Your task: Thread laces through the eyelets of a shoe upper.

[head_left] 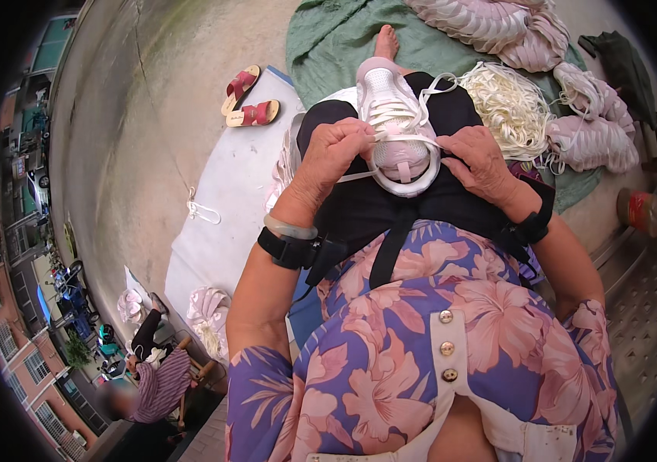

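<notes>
A pale pink and white sneaker [402, 159] rests between my legs, its toe pointing away and its opening toward me. White shoelace [394, 115] zigzags through its eyelets, and a loose length loops off to the right. At the left of the tongue, my left hand [336, 154] is closed, thumb and finger pinching the lace. My right hand [476, 160] is closed too, its fingertips at the lace by the collar's right side. A strand of lace stretches across the tongue between the hands.
A heap of loose white laces [506, 108] lies right of my knee on a green cloth [328, 54]. Bundled pink-white shoes [594, 142] sit beyond it. Red sandals [253, 114] stand left on a white sheet [213, 185]. Another person in a striped top [165, 385] sits lower left.
</notes>
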The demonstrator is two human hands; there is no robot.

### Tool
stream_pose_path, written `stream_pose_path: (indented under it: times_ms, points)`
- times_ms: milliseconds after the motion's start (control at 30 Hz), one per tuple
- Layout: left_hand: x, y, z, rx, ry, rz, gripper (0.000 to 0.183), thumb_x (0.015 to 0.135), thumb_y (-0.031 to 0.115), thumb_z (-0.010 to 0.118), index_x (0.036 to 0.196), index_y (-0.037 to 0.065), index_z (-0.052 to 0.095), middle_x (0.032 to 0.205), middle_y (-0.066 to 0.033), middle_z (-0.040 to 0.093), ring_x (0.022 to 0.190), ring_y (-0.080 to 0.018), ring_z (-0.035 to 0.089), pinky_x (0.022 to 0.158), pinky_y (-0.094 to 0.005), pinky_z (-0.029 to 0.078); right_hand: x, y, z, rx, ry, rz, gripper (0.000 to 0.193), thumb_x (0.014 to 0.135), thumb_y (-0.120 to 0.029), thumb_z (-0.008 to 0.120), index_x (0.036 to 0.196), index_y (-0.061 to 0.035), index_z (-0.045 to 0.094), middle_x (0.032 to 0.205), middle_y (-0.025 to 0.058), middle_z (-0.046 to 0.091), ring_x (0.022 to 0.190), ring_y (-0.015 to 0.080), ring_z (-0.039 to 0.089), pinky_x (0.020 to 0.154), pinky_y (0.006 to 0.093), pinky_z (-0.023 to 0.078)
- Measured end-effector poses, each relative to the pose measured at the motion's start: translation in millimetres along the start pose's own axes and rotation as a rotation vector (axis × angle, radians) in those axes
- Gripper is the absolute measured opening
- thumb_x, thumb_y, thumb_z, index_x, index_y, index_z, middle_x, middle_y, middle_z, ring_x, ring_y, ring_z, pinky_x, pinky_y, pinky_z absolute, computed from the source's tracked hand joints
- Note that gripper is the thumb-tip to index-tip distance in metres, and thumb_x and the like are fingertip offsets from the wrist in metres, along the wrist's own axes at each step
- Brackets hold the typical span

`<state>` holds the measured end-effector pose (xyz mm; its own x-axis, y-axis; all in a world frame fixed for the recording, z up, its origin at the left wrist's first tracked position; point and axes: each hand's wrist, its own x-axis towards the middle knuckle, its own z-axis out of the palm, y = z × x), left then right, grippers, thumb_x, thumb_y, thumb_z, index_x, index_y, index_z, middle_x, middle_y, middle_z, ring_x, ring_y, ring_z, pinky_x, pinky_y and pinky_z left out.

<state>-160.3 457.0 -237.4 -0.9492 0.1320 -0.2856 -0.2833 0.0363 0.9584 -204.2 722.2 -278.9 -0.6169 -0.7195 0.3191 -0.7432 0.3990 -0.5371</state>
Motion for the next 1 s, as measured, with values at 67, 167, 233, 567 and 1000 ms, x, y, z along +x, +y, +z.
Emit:
stream_pose_path:
  times_ms: [67,167,233,567,1000]
  points:
    - [3.3,-2.7,-6.0,-0.046,0.051,-0.071,0.018,0.078,0.015,0.056,0.074,-0.001,0.063,0.075,-0.0033,0.057,0.071,-0.009,0.05,0.069,-0.0217,0.039,0.8,0.3,3.6,0.044,0.01,-0.002,0.028,0.068,-0.005,0.065,0.095,-0.0071,0.057,0.078,0.0071,0.053,0.075,0.0243,0.055,0.068,0.0354,0.042]
    - [4.0,-4.0,-9.0,-0.098,0.12,-0.146,0.019,0.077,0.016,0.057,0.078,-0.001,0.064,0.069,-0.0007,0.055,0.069,-0.0076,0.05,0.067,-0.0217,0.04,3.5,-3.3,1.6,0.135,0.076,0.078,0.019,0.068,-0.004,0.064,0.085,-0.0076,0.057,0.07,0.0073,0.05,0.062,0.0245,0.054,0.055,0.034,0.041]
    - [4.1,-2.0,-6.3,-0.106,0.144,-0.148,0.017,0.077,0.015,0.058,0.077,-0.001,0.064,0.068,-0.0006,0.055,0.07,-0.0074,0.05,0.067,-0.0219,0.04,5.5,-7.4,-13.1,0.073,0.086,0.026,0.017,0.068,-0.003,0.064,0.083,-0.0072,0.056,0.069,0.0076,0.049,0.059,0.0249,0.053,0.051,0.0339,0.04]
    - [12.0,-27.6,-6.8,0.258,0.134,-0.062,0.018,0.063,0.005,0.061,0.08,0.001,0.06,0.085,-0.0009,0.055,0.073,-0.0085,0.05,0.07,-0.0217,0.041,-33.0,-2.0,-44.3,-0.063,0.185,0.05,0.013,0.07,0.001,0.064,0.081,-0.0039,0.059,0.061,0.008,0.048,0.052,0.0249,0.051,0.046,0.0329,0.039]
    - [18.4,-22.8,58.3,0.958,0.345,0.622,0.012,0.068,0.011,0.066,0.079,0.006,0.065,0.102,-0.0088,0.059,0.096,-0.0283,0.053,0.084,-0.0392,0.036,28.2,-17.6,18.9,0.446,-0.013,0.529,0.03,0.078,-0.02,0.06,0.101,-0.0037,0.051,0.072,0.0134,0.059,0.058,0.0312,0.058,0.055,0.035,0.047]
